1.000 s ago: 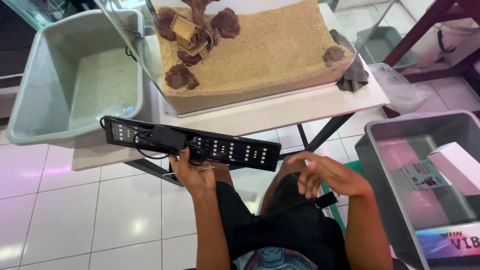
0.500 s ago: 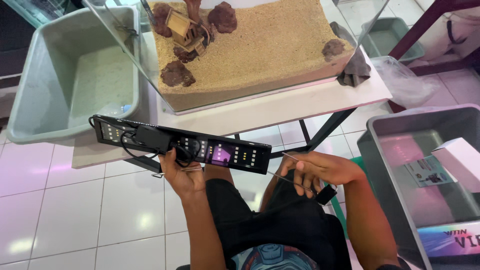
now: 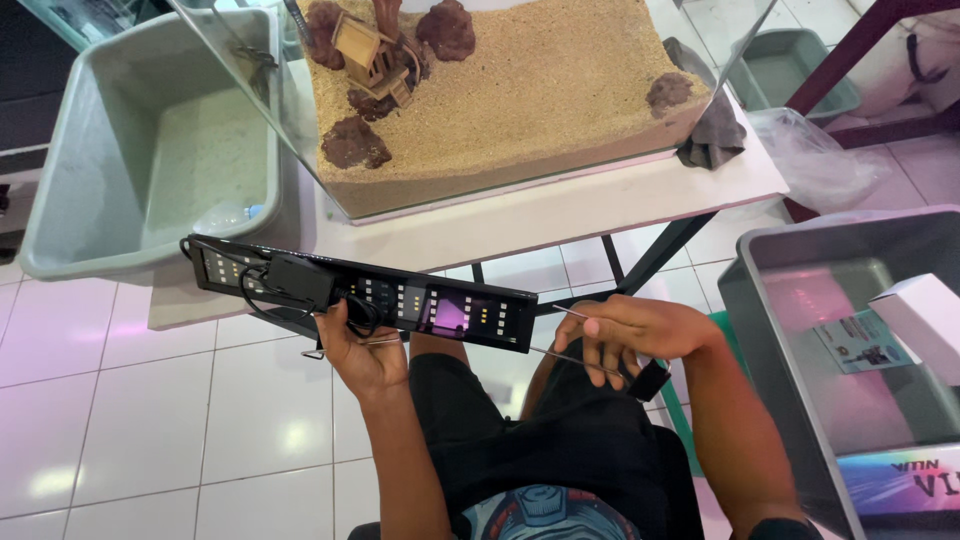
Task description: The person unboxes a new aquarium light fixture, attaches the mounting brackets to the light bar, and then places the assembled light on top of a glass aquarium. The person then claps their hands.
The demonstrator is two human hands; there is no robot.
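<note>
Below the white table [image 3: 600, 205], the left hand [image 3: 365, 350] grips a black LED aquarium light bar [image 3: 370, 295] from underneath, holding it level above the lap, while the right hand [image 3: 635, 335] pinches a thin wire bracket [image 3: 570, 352] just beside the bar's end. On the table a glass tank [image 3: 330, 190] holds sand, brown rocks and a small wooden house; a grey tub [image 3: 60, 200] to its left holds pale sand

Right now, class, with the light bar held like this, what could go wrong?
The light bar is gripped only by the left hand, so its far end might dip and knock the glass tank. The thin metal bracket in the right hand could slip or snag the dangling cable.
</note>
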